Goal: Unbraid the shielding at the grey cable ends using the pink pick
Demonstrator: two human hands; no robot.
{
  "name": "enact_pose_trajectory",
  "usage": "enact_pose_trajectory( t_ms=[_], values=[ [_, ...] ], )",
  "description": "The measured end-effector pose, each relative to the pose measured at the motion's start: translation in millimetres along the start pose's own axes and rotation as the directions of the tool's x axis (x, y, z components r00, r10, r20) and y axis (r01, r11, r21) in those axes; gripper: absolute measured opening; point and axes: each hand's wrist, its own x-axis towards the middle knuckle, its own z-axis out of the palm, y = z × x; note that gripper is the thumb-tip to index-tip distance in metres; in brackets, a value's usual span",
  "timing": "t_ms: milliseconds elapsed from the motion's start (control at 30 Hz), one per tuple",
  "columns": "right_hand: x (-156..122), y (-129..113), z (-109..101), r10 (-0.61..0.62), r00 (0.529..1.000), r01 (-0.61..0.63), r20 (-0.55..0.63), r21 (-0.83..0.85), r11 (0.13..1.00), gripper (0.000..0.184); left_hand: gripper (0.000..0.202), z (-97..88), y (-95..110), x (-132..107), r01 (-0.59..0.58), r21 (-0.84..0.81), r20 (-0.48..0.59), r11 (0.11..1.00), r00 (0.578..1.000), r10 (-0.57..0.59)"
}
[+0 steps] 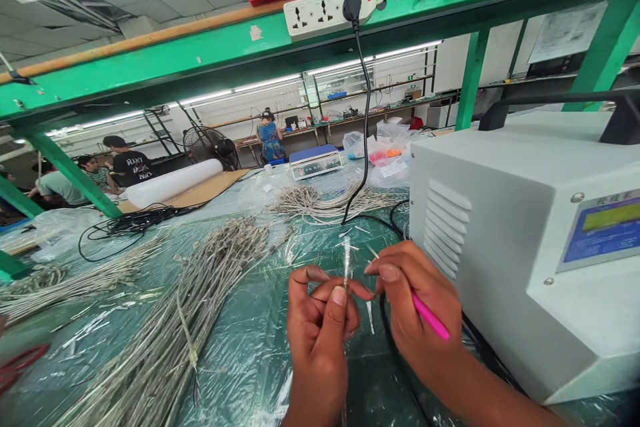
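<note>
Between thumb and fingers of my left hand (pixel 323 330), a thin cable is pinched with its end (pixel 347 255) pointing up. That end looks silvery, like foil or shielding; its finer detail is too small to tell. My right hand (pixel 420 303) is closed around a slim tool with a pink handle (pixel 431 317). The tool's thin pale tip sticks out toward the cable end, just to the right of it and apart from it. Small clear scraps (pixel 370 317) lie on the table behind and below the fingers.
A large bundle of braided cables (pixel 200 293) spreads over the plastic-covered table on the left. Another cable coil (pixel 325 203) lies farther back. A grey machine (pixel 485 227) stands close on the right. A black cord (pixel 367 113) hangs from the power strip (pixel 313 13). People sit beyond.
</note>
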Motion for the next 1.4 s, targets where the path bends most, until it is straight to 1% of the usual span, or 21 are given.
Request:
enact_pose_trajectory(
  t_ms=[67,133,167,233,300,333,400,500,633,867,1100,1300,1400],
  values=[
    [1.7,1.0,-0.6,0.052,0.997,-0.055,-0.054,-0.041,0.998,0.023,0.014,1.0,0.9,-0.2,-0.003,0.009,-0.012,1.0,1.0,0.003],
    [2.5,0.8,-2.4,0.071,0.994,-0.075,-0.078,-0.054,0.996,0.022,0.014,2.7,1.9,-0.5,0.0,0.001,-0.033,1.0,0.999,0.001],
    [2.4,0.1,-3.6,0.051,0.997,-0.053,-0.059,-0.036,0.998,0.022,0.014,3.7,2.2,-0.8,0.003,-0.01,-0.044,1.0,0.999,-0.003],
    [1.3,-2.1,-6.2,-0.053,0.998,0.051,0.035,0.057,0.997,0.024,0.015,5.5,2.8,-1.2,0.008,-0.042,-0.063,0.999,0.998,-0.011],
    [-0.5,-4.4,-7.9,-0.174,0.976,0.152,0.131,0.164,0.975,0.025,0.015,6.6,3.2,-1.6,0.007,-0.064,-0.075,0.998,0.997,-0.012],
    [-1.3,-5.3,-8.2,-0.212,0.964,0.179,0.158,0.197,0.964,0.026,0.015,6.9,3.4,-1.7,0.006,-0.067,-0.079,0.998,0.997,-0.012],
    [-2.4,-6.4,-7.9,-0.237,0.956,0.198,0.174,0.215,0.956,0.026,0.016,7.0,3.6,-1.9,0.01,-0.068,-0.082,0.998,0.996,-0.016],
    [-2.4,-6.9,-6.6,-0.235,0.955,0.198,0.179,0.201,0.959,0.025,0.018,6.1,3.8,-1.9,0.022,-0.071,-0.083,0.997,0.996,-0.028],
    [-2.4,-6.6,-6.9,-0.228,0.959,0.192,0.169,0.205,0.96,0.025,0.014,4.8,3.7,-1.7,0.024,-0.062,-0.065,0.998,0.997,-0.028],
    [-3.1,-5.5,-7.3,-0.231,0.955,0.192,0.183,0.212,0.958,0.019,0.015,2.7,1.8,-1.3,0.032,-0.058,-0.043,0.998,0.998,-0.035],
    [-2.6,-5.9,-5.1,-0.22,0.959,0.181,0.181,0.207,0.962,0.022,0.016,1.4,1.7,-1.6,0.053,-0.047,-0.054,0.997,0.997,-0.056],
    [-5.4,-2.5,-4.7,-0.169,0.973,0.144,0.158,0.16,0.977,0.021,0.013,-2.6,-4.4,-0.6,0.007,-0.034,-0.023,0.999,1.0,-0.008],
    [-4.3,-2.5,-3.2,-0.109,0.986,0.096,0.126,0.105,0.99,0.02,0.012,-2.5,-5.7,0.4,-0.003,-0.026,-0.021,1.0,1.0,0.003]
  ],
)
